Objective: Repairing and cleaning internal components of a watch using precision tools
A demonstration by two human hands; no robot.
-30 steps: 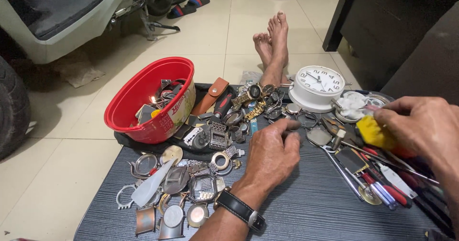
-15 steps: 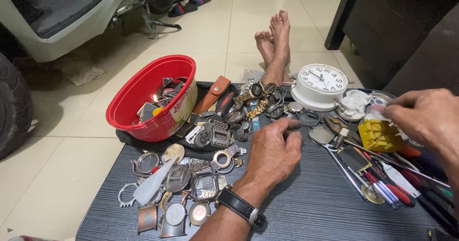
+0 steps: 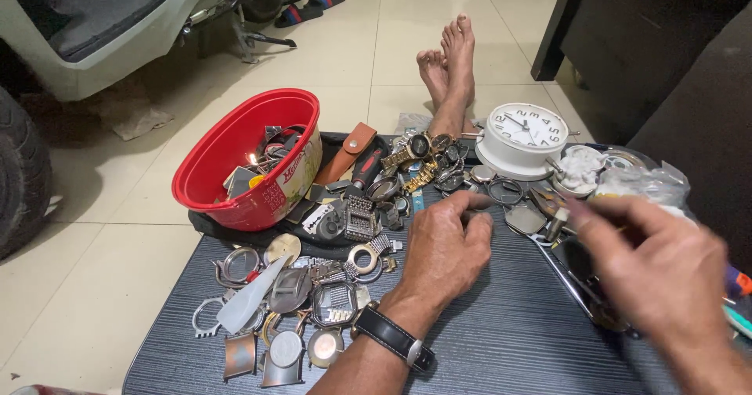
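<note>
under my left hand (image 3: pixel 446 246) i see a small dark round watch part (image 3: pixel 475 216) lying on the table (image 3: pixel 509 340), right at my fingertips near the middle of the work area; it is too small and too covered for me to tell which way it points or where its long axis runs. the left hand lies palm down, fingers curled loosely over that piece, touching it rather than clearly gripping it, with a black wristwatch (image 3: pixel 395 339) on the wrist. my right hand (image 3: pixel 650 274) hovers blurred on the right, thumb and forefinger pinched together, but i cannot tell whether anything is between them. just beyond the fingers sit loose rings and a pile of watches (image 3: pixel 423 168), with a white alarm clock (image 3: pixel 523 138) behind. to the left lie watch cases (image 3: pixel 313 305) in a cluster, and a red plastic bowl (image 3: pixel 251 156) of parts stands tilted at the table's far left corner
</note>
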